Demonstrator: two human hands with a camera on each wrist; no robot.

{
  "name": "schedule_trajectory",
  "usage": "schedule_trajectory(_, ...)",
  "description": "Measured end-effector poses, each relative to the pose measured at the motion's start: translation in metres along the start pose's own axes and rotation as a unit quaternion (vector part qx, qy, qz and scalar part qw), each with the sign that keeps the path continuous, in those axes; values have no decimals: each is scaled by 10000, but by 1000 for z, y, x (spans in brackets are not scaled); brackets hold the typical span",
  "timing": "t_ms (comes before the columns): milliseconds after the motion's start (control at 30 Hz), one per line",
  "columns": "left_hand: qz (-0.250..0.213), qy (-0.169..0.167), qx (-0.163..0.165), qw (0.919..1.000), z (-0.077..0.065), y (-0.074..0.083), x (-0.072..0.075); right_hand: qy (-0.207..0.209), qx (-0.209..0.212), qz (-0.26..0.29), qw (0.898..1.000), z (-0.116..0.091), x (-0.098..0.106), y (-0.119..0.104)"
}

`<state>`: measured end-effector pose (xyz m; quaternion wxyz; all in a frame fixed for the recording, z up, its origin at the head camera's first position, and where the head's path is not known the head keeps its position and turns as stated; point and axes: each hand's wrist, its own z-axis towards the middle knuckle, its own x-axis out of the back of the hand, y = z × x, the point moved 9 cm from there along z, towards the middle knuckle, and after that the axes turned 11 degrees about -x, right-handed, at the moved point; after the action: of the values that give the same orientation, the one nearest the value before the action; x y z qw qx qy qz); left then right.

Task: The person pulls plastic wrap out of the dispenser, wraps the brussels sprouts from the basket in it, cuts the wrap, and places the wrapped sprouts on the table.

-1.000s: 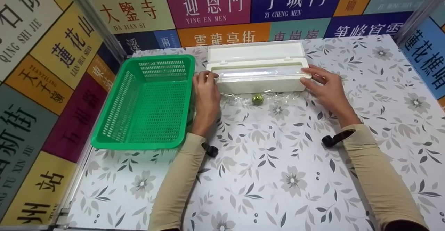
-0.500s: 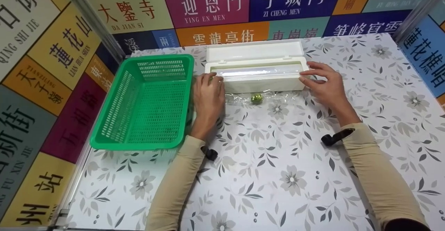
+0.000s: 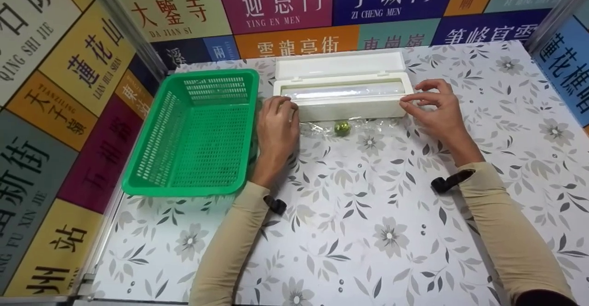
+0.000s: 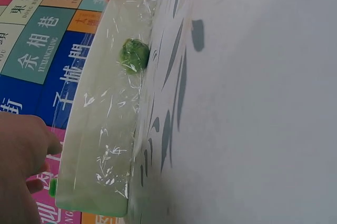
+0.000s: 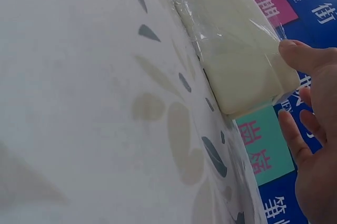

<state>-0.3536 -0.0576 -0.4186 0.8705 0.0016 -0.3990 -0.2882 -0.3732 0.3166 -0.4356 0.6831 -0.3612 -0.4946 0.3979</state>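
Note:
A white cling film dispenser (image 3: 352, 109) stands with its long lid (image 3: 340, 65) raised, and a roll of cling film (image 3: 343, 90) lies in its trough. Clear film hangs down its front and spreads onto the table. A small round green item (image 4: 134, 55), leafy-looking through the film, sits at the front foot of the dispenser. My left hand (image 3: 277, 126) has its fingers bent at the left front corner, pinching the film's edge. At the right front corner my right hand (image 3: 439, 112) pinches the film between thumb and forefinger, its other fingers spread off the box end.
A green plastic basket (image 3: 209, 149) with slotted walls stands left of my left hand, holding nothing. The table (image 3: 368, 214) has a white floral cover. Panels with large lettering (image 3: 280, 2) rise behind the table and along its sides.
My left hand has shifted slightly toward me, its fingers coming lower over the corner. The right hand's outer fingers have moved off the box end. The film now lies lower over the front.

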Motion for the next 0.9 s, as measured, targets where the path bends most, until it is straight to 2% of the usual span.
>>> schedule_trajectory(133, -112, 54, -74, 9999, -2, 1, 2, -53, -34, -11, 10000, -6, 1, -5)
schedule_trajectory(233, -30, 37, -84, 10000, -4, 1, 4, -271, -123, -19, 9996, -7, -2, 2)
schedule_trajectory(433, -181, 52, -168, 9997, -12, 1, 9, -1140, -387, -36, 9927, -3, -13, 32)
schedule_trajectory(567, -278, 50, -283, 9992, -16, 3, 11, -1681, -565, -259, 9838, -3, -20, 42)
schedule_trajectory(733, -381, -236, -483, 9978, -19, 8, 9, -2072, -665, -502, 9747, -6, -21, 46)
schedule_trajectory(900, -556, -768, -716, 9929, -22, 12, 1, -2270, -648, -411, 9709, -9, -16, 50)
